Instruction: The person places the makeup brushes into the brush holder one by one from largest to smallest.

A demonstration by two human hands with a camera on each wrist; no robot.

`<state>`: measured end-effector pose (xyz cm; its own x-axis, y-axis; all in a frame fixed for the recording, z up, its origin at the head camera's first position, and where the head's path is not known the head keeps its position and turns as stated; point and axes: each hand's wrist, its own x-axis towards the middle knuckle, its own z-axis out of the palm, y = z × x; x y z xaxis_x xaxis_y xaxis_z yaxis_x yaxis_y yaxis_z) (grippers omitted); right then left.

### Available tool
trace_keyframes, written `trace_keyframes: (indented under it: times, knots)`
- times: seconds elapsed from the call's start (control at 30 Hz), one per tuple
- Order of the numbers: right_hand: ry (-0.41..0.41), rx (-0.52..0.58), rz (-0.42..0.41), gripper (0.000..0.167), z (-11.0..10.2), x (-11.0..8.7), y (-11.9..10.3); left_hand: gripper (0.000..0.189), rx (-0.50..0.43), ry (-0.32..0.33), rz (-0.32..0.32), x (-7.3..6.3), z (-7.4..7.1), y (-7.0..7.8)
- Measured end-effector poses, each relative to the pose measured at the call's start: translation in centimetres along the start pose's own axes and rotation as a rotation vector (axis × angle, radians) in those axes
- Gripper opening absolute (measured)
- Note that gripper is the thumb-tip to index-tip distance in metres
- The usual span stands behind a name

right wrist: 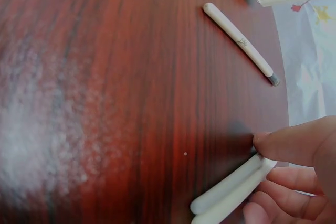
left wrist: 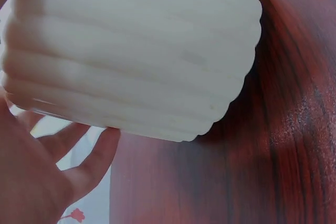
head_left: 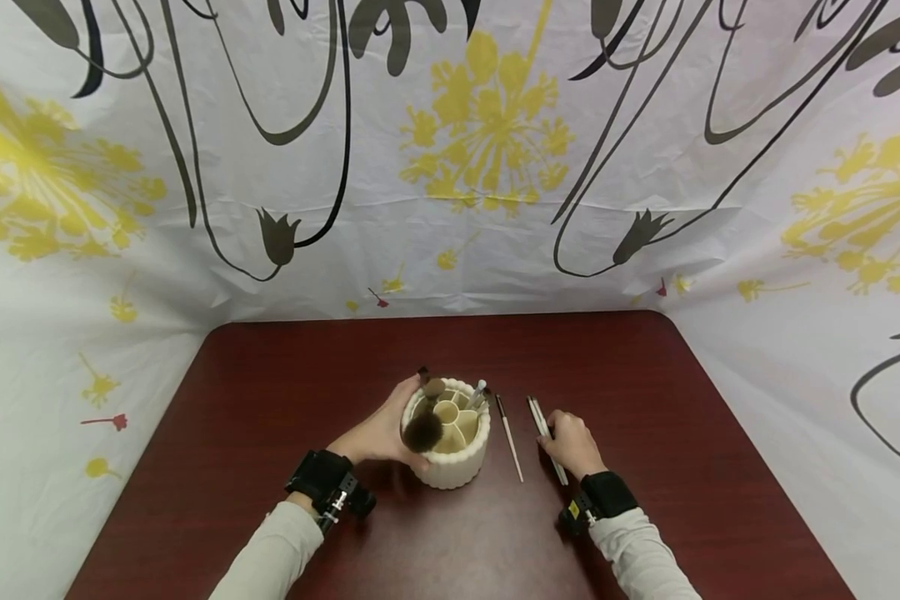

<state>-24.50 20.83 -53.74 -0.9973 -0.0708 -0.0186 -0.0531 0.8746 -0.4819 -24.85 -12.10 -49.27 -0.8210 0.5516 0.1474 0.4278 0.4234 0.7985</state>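
Note:
A cream, ribbed, round brush holder [head_left: 453,473] with several compartments stands on the table. My left hand [head_left: 381,431] grips its left side, thumb at the front and fingers round the back; the left wrist view shows the holder's wall [left wrist: 136,61] up close. A dark fluffy makeup brush [head_left: 422,431] and a tan-headed brush [head_left: 434,387] stand in its left part. To the right, my right hand [head_left: 572,446] pinches two white-handled brushes [right wrist: 231,188] lying side by side near the tabletop. Between holder and hand lies a single thin brush [head_left: 510,440], its head pointing away.
The dark red wooden table [head_left: 307,367] has rounded far corners. Behind and beside it hangs a white sheet [head_left: 450,275] with yellow and grey flower prints. Small pale items [head_left: 479,390] stand in the holder's right compartments.

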Motion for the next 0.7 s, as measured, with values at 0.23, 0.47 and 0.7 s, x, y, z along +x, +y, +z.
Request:
trace_keyframes:
  times: [0.23,0.47,0.7]
  knots:
    - [0.012,0.008,-0.007,0.025,0.12,0.08,-0.08,0.12,0.009,0.038,0.027,0.18,0.29,-0.26]
    - [0.018,0.011,-0.01,0.022,0.13,0.01,-0.15,0.12,0.045,0.03,0.052,0.33,0.34,-0.33]
    - [0.049,-0.036,-0.019,0.009,0.25,0.11,-0.2,0.119,0.046,0.022,0.045,0.39,0.39,-0.32]
